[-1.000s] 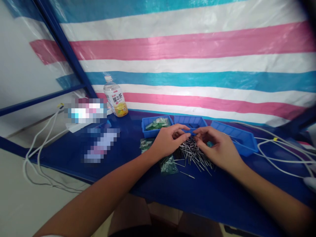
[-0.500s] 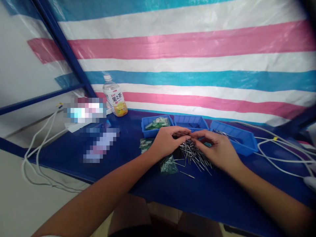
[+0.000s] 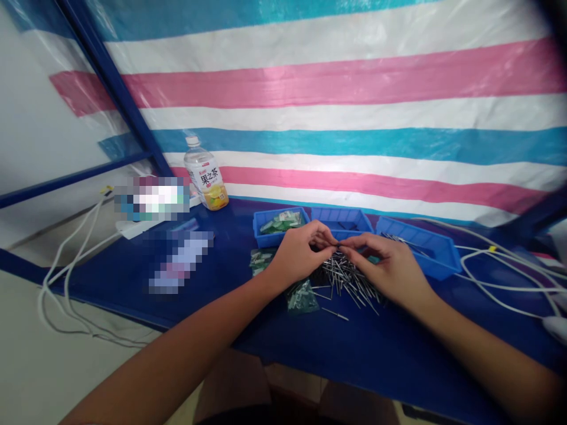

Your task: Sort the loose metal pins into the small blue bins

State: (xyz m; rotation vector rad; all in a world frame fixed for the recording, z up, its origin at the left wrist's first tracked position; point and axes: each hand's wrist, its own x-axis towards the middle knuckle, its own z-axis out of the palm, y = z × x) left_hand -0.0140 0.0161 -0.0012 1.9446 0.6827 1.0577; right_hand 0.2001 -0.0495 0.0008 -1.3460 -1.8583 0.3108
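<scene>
My left hand [image 3: 296,252] and my right hand [image 3: 390,265] meet fingertip to fingertip just above a heap of thin metal pins [image 3: 349,280] on the blue table [image 3: 354,348]. Both hands are pinched closed on a small part between them, too small to name. Small clear bags of green parts [image 3: 302,295] lie under and beside my left wrist. One loose pin [image 3: 335,313] lies apart in front of the heap.
Three blue trays stand behind the hands: left tray [image 3: 261,227] with green parts, middle tray [image 3: 354,217], right tray [image 3: 436,251]. A drink bottle [image 3: 207,175] stands at the back left. White cables [image 3: 509,271] run at the right and hang off the left edge [image 3: 66,277].
Both hands have drawn closer together and lifted slightly, from fingers spread over the pins to a tight pinch at the fingertips.
</scene>
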